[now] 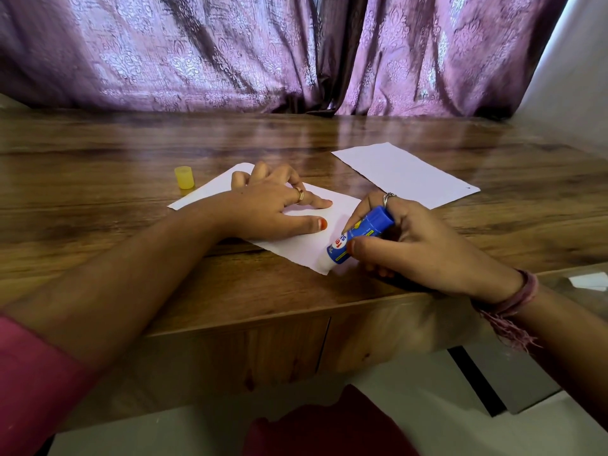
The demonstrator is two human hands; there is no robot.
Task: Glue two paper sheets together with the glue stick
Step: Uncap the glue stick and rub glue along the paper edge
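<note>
Step in hand: gluing was on, by my read — the glue stick [360, 236] was tilted down with its tip at the near right corner of the near sheet [309, 248], right by the edge.
Right hand [411, 245]: its grip was clamped round the blue tube, thumb across the label, fingers curled behind.
Left hand [273, 202]: no grip at all here — fingers spread and pressed flat on the sheet, pinning it to the bench [98, 179].
Second sheet [406, 174]: it lay flat further back and to the right, apart from the near sheet, untouched.
Cap [185, 177]: the yellow cap stood off the stick, upright on the bench just left of the near sheet's far corner.
Glue coverage: could not tell how much of the paper was already coated; no glue showed on the white surface.
Next move: it looked to call for strokes across the sheet with the left hand kept down so the paper did not drag, then a reach for the second sheet, squared to the edges and pressed on.
Risk: the tip sat so near the edge that it could slip onto the wood.
</note>
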